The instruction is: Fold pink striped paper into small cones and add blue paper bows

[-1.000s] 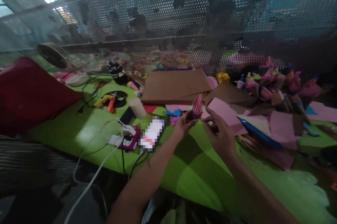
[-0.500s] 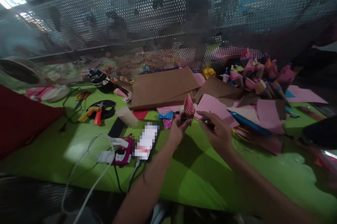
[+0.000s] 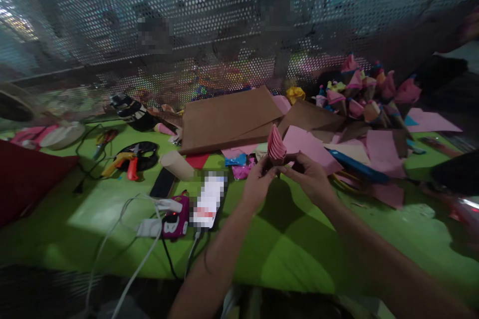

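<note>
The left hand and right hand pinch the base of a pink paper swirl, upright between them and already pleated, while pink sheets past the right hand lie unfolded before heaped paper cones.

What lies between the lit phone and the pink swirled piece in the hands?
In the head view, a crumpled blue piece and a crumpled magenta piece lie there, then the left hand at the base of the pink swirled piece.
</note>
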### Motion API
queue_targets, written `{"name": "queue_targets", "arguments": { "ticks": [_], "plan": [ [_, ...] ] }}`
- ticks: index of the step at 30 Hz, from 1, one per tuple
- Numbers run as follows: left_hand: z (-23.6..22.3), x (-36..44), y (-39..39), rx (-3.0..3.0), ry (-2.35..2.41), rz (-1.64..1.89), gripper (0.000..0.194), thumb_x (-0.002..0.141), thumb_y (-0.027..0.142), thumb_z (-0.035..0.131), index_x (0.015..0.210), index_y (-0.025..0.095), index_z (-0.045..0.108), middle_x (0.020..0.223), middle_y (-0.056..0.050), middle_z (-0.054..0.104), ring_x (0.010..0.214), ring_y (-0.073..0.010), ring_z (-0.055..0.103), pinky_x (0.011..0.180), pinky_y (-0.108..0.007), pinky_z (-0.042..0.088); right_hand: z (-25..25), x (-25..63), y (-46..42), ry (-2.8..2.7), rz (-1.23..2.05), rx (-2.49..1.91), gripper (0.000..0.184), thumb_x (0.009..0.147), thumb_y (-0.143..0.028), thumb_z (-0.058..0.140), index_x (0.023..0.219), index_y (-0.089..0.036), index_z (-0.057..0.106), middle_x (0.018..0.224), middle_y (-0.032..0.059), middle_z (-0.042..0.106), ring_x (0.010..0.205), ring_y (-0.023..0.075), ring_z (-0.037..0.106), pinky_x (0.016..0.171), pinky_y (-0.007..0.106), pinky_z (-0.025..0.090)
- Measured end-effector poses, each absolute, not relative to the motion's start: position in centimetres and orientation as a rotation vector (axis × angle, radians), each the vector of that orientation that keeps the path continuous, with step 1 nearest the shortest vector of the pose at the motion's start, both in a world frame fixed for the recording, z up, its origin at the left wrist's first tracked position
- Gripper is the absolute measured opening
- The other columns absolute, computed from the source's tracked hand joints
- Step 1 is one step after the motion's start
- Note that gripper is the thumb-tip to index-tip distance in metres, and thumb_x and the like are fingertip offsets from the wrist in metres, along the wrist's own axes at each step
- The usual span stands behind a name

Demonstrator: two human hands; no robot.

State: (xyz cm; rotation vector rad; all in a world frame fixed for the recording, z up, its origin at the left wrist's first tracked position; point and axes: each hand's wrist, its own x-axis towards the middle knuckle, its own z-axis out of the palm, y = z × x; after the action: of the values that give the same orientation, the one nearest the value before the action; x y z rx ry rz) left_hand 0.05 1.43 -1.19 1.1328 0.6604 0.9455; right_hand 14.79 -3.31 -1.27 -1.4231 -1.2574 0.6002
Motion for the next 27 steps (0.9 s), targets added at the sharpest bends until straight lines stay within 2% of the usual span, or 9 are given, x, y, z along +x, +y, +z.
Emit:
{"name": "queue_targets", "arguments": {
  "ticks": [6, 16, 22, 27],
  "plan": [
    [-1.6, 0.0, 1.4, 1.142, 0.639, 0.933, 0.037, 0.079, 0.033, 0.079, 0.114, 0.023, 0.075, 0.122, -0.008, 0.075, 0.118, -0.027, 0.064, 0.109, -0.043, 0.045, -1.2, 14.9, -3.2, -1.206, 0.619, -1.401, 0.035, 0.078, -0.054, 0.076, 0.092, -0.021, 0.075, 0.088, 0.0044, 0.068, 0.067, 0.0151, 0.054, 0.057, 0.028, 0.043],
    [-2.2, -0.1, 1.4, 1.257, 0.662, 0.92, 0.04, 0.086, 0.036, 0.072, 0.124, 0.022, 0.069, 0.132, -0.009, 0.07, 0.125, -0.0278, 0.06, 0.112, -0.045, 0.043, -0.9, 14.6, -3.1, -1.102, 0.759, -1.412, 0.04, 0.07, -0.056, 0.08, 0.089, -0.022, 0.074, 0.08, 0.0024, 0.065, 0.069, 0.0168, 0.054, 0.06, 0.03, 0.043],
    [-3.2, 0.1, 1.9, 1.247, 0.687, 0.97, 0.04, 0.085, 0.032, 0.073, 0.123, 0.022, 0.068, 0.129, -0.009, 0.07, 0.123, -0.0269, 0.061, 0.112, -0.045, 0.043, -1.3, 14.6, -3.0, -1.014, 0.797, -1.389, 0.047, 0.071, -0.055, 0.08, 0.104, -0.022, 0.071, 0.089, 0.0031, 0.071, 0.065, 0.0143, 0.052, 0.06, 0.03, 0.043],
    [-3.0, 0.0, 2.0, 1.217, 0.767, 0.977, 0.038, 0.086, 0.027, 0.071, 0.123, 0.021, 0.067, 0.122, -0.009, 0.073, 0.116, -0.025, 0.063, 0.108, -0.044, 0.045, -1.1, 14.8, -3.1, -1.008, 0.826, -1.37, 0.048, 0.072, -0.055, 0.079, 0.105, -0.021, 0.072, 0.089, 0.0034, 0.071, 0.064, 0.0131, 0.05, 0.059, 0.03, 0.041]
  ]
}}
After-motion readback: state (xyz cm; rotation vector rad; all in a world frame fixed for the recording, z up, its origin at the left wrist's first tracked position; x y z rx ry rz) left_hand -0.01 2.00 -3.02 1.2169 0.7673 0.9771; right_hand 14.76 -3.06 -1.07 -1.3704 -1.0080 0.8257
